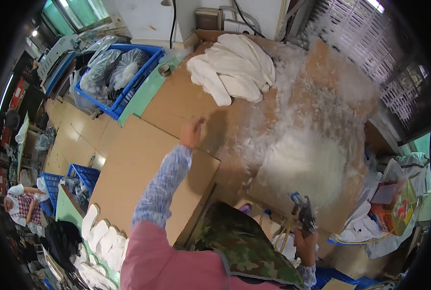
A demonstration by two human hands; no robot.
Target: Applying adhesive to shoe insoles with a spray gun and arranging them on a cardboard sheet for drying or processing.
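The white pile (232, 67) of soft cloth pieces sits at the far side of the brown desk (169, 104). The spray gun (304, 215) is much nearer to the person than the white pile, and off to the pile's right. It is in the right grip (306, 245), which is wrapped around its lower part, so the two touch. Most of the gun sticks out past the fingers, on the side toward the white pile. Its blue end points away from the person and a little to the left, toward the white pile's side. Its long line runs that same way, from the grip out to the blue end. I can't tell if it tips up or down. Thin yellow hoses (284, 234) hang from the gun.

The left grip (192, 133) is nearer to the person than the white pile and a bit to its left. I see nothing in it. It is blurry, so I can't tell if its fingers are apart or together.

A blurry white patch (305, 166) lies right of the white pile and nearer to the person, with the gun's blue end close to its near edge. White fluff (317, 92) is spread to the pile's right. To the pile's left stands a blue crate (111, 111) with see-through bags (132, 63) in it.
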